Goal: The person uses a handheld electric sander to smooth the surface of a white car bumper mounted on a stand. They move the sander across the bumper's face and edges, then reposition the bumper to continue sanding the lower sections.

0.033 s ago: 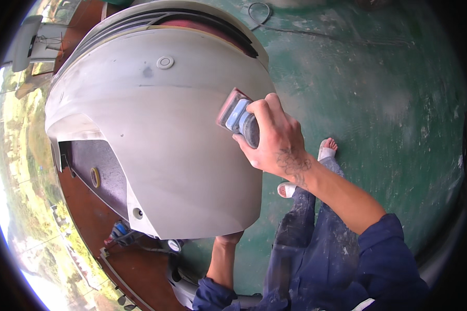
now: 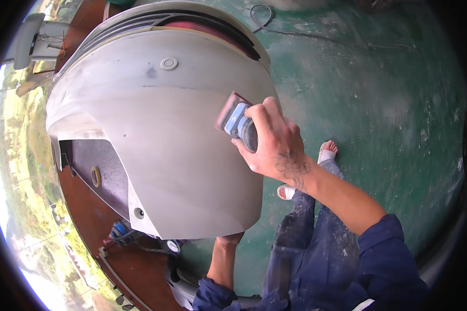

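Grey primed panel (image 2: 161,140), large and curved, propped over a brown stand (image 2: 135,269) on a green floor (image 2: 379,103). Right hand (image 2: 275,145) closed around a sanding block (image 2: 237,120), fingers wrapped over its top; block's reddish abrasive face pressed to the panel's right edge, upper half. Left hand (image 2: 229,239) under the panel's lower edge, fingers hidden behind it; grip cannot be told. Round plug (image 2: 168,64) near the panel's top. Dark recess with yellow ring (image 2: 95,176) at the panel's lower left. Dusty blue trousers (image 2: 316,243) and sandalled foot (image 2: 327,152) right of the panel.
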`<state>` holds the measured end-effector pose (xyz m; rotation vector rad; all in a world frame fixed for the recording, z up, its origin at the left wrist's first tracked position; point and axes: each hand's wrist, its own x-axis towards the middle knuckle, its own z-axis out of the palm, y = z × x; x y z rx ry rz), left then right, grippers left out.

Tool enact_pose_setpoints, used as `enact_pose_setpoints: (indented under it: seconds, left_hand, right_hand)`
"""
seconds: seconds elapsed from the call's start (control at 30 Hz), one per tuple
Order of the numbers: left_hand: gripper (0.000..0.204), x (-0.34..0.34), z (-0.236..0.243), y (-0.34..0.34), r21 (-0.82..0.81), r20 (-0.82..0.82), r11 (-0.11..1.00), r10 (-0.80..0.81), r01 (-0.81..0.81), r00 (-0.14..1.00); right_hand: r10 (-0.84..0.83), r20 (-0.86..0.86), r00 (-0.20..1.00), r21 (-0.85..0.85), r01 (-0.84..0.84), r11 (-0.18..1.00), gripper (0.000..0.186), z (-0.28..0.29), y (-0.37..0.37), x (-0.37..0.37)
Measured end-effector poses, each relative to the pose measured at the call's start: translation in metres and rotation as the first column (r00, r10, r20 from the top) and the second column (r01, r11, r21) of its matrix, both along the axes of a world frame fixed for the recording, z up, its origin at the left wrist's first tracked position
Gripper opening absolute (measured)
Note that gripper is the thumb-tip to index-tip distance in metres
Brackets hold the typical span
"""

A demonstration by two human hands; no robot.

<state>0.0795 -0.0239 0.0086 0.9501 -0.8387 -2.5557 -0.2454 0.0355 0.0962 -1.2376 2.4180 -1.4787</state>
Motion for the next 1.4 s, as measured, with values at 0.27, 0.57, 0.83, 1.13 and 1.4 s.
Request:
enact_pose_setpoints:
  seconds: [0.27, 0.57, 0.83, 1.13, 1.4]
  left_hand:
    - [0.062, -0.001, -0.007, 0.007, 0.005, 0.004, 0.999, 0.042, -0.042, 0.999]
    - [0.058, -0.011, -0.025, 0.022, 0.068, 0.056, 0.996, 0.056, -0.06, 0.997]
    - [0.051, -0.036, -0.023, 0.035, 0.105, 0.298, 0.919, 0.335, -0.38, 0.894]
    - [0.058, -0.034, -0.02, 0.144, -0.06, 0.648, 0.995, -0.02, 0.077, 0.761]
    - [0.09, -0.175, 0.074, 0.125, -0.641, 0.599, 0.711, 0.227, 0.29, 0.768]
  right_hand:
    - [0.235, -0.182, 0.955, 0.134, -0.212, 0.968, 0.061, 0.033, -0.011, 0.013]
    - [0.251, -0.241, 0.938, 0.18, -0.211, 0.961, 0.06, 0.115, -0.105, 0.008]
    - [0.188, -0.102, 0.977, 0.252, -0.158, 0.955, 0.057, 0.039, -0.004, 0.014]
    - [0.365, -0.013, 0.931, 0.435, -0.324, 0.84, 0.061, 0.142, -0.104, 0.02]
    - [0.504, -0.086, 0.859, 0.543, -0.384, 0.747, 0.067, 0.219, -0.258, 0.016]
